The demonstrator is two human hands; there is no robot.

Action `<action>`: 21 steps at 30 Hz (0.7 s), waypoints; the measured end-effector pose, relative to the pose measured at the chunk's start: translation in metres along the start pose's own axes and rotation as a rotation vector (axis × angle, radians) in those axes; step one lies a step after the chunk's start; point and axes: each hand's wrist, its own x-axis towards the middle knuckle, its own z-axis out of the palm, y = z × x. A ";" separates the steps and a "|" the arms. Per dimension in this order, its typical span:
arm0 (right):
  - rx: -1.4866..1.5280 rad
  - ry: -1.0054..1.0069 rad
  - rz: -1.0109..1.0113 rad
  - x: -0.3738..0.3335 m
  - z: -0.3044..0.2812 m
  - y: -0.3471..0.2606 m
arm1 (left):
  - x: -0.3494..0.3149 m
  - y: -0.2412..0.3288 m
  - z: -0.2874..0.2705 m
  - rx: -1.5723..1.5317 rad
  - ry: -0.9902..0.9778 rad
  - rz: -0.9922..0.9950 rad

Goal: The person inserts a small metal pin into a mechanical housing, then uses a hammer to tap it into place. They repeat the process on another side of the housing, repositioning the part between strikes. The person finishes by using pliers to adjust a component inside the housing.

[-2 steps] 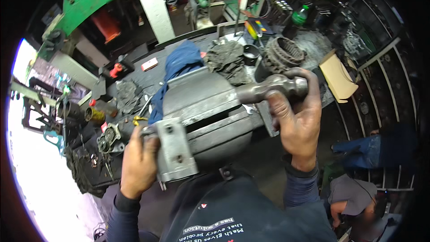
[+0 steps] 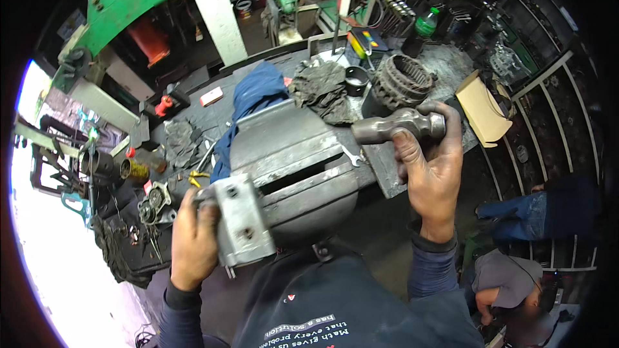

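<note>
A large grey bench vise point(image 2: 290, 161) stands before me with a dark gap between its jaws. My left hand point(image 2: 195, 237) is closed on the edge of a flat grey metal bracket point(image 2: 242, 222), which has two visible holes and sits in front of the vise's left end. My right hand point(image 2: 433, 177) is wrapped round a steel hammer point(image 2: 380, 130) close to its head. The hammer's striking end points left, just off the vise's right side; its handle is hidden. An open-end wrench point(image 2: 353, 156) lies beside the vise, below the hammer.
A toothed metal cylinder point(image 2: 403, 84), dark rags point(image 2: 322, 87), a blue cloth point(image 2: 258, 90) and a cardboard piece point(image 2: 480, 113) lie around the bench. Left are yellow-handled pliers point(image 2: 197, 177) and a gear housing point(image 2: 155, 203). Another person point(image 2: 509, 280) crouches at lower right.
The bracket and my left hand have shifted a little left. The hammer has moved slightly up and right, apart from the vise's edge, uncovering more of the wrench.
</note>
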 end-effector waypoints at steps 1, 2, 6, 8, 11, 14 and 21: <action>-0.138 0.027 -0.055 0.008 -0.010 0.019 | -0.008 -0.006 -0.006 -0.155 -0.028 0.007; -0.250 0.068 -0.071 0.011 -0.017 0.041 | -0.013 -0.014 -0.007 -0.304 -0.044 -0.029; -0.458 -0.107 0.013 -0.004 -0.018 0.141 | -0.051 -0.041 -0.001 -1.089 0.175 -0.332; -0.537 -0.179 0.061 -0.010 -0.001 0.190 | -0.071 -0.052 0.004 -1.062 0.294 -0.305; -0.612 -0.240 -0.018 -0.013 0.027 0.246 | -0.096 -0.058 0.012 -1.103 0.456 -0.280; -0.648 -0.255 -0.151 -0.011 0.054 0.302 | -0.113 -0.043 0.016 -1.150 0.520 -0.333; -0.512 -0.450 -0.120 0.030 0.060 0.365 | -0.113 0.010 0.011 -0.689 0.619 -0.192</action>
